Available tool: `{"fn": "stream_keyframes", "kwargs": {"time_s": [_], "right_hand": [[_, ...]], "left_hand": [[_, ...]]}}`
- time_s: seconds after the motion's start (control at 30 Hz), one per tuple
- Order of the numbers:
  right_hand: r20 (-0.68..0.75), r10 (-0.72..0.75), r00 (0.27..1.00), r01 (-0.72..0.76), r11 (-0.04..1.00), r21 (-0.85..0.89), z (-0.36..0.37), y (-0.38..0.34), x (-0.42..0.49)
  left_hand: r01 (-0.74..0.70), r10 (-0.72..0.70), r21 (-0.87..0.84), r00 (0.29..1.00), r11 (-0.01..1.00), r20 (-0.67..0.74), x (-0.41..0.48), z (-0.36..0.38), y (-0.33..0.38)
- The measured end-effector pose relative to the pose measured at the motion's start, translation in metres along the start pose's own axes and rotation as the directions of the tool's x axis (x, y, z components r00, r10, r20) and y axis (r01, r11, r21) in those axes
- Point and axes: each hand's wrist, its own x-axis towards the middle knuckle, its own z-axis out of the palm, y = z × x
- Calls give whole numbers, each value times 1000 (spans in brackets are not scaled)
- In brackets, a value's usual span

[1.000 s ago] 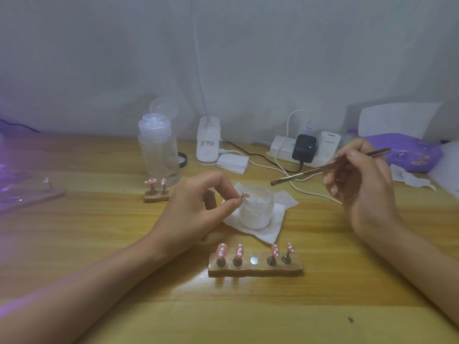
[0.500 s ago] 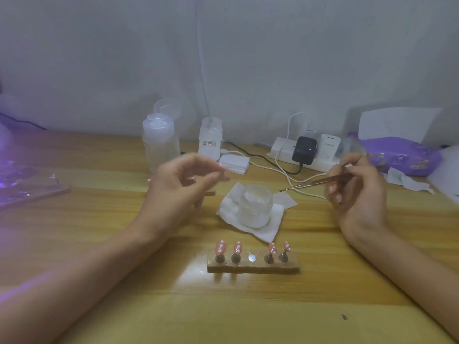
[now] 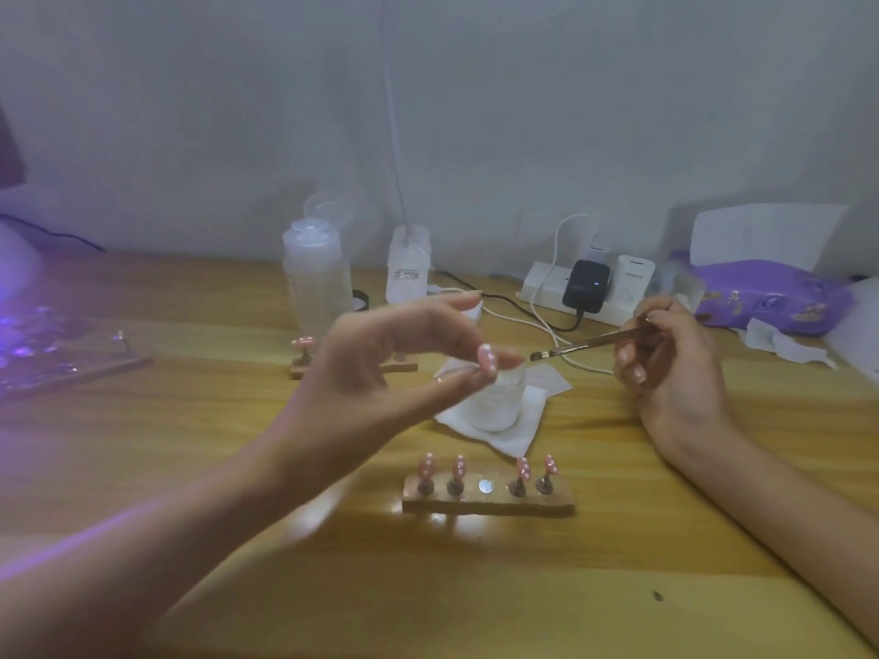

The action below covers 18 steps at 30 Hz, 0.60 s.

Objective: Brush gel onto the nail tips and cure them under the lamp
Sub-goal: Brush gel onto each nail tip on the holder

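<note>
A nail tip (image 3: pixel 486 360) is pinched in the grip of the left hand (image 3: pixel 376 373) above the jar (image 3: pixel 499 411), with the brush (image 3: pixel 590 340) clasped in the right hand (image 3: pixel 670 373) just beside it, so gel could be smeared onto skin should the unsupported tip wobble.

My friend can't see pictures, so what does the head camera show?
The left hand pinches a pink nail tip, and the right hand holds a brush close beside it. Behind them sits a small jar on a tissue; in front, a wooden stand holds four more tips.
</note>
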Motion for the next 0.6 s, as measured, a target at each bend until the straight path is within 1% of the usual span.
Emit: {"fn": "stream_keyframes", "kwargs": {"time_s": [0.1,0.27,0.37,0.6], "right_hand": [[-5,6,1000,-6,1000,-11,-1,1,1],[-5,30,1000,-31,999,-19,-2,2,2],[-3,43,999,-43,998,-42,-2,0,0],[-29,41,999,-43,998,-53,0,-1,-1]], "left_hand": [[69,-71,37,997,997,42,-7,4,-5],[-3,-25,252,994,968,107,-21,17,-9],[0,-36,362,995,932,92,-29,22,-10],[117,-163,440,984,890,69,-31,32,-11]]}}
